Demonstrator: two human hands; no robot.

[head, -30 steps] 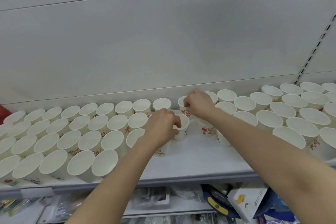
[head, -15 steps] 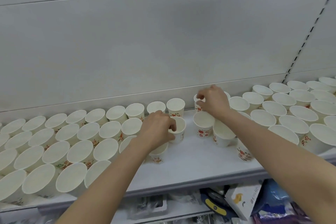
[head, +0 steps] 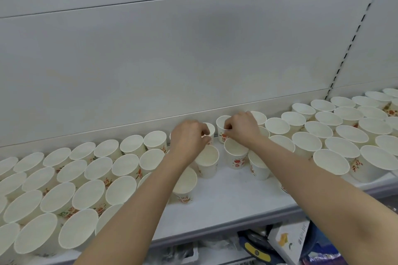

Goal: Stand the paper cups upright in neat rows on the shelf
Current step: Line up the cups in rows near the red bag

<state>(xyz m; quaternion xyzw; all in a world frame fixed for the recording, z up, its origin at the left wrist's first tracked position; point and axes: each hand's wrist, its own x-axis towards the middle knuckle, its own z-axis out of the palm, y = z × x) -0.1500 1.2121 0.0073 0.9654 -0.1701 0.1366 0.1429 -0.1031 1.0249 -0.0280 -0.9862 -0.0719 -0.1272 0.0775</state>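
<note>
Paper cups (head: 90,194) fill the white shelf (head: 232,204) in upright rows on both flanks, with a loose cluster in the middle gap. Nearest me, my two bare forearms cross the front lip; the left forearm passes directly over a front cup (head: 185,185), and I judge that any drop of the elbow would tip it or knock it off the edge. Further in, two mid-gap cups (head: 207,160) stand slightly apart from their neighbours and out of line, so a sideways nudge could set several rocking. At the back row, my left hand (head: 188,140) has its fingers curled, pinching the rim of a rear cup (head: 210,130); my right hand (head: 242,130) likewise pinches the rim of the adjacent cup (head: 221,123) between thumb and curled fingers. I assess the chief risk as crushing these thin rims by over-gripping, or dragging either cup into its neighbours against the back panel (head: 193,60). Boxed goods (head: 288,241) sit on the tier below, where a fallen cup would land.
</note>
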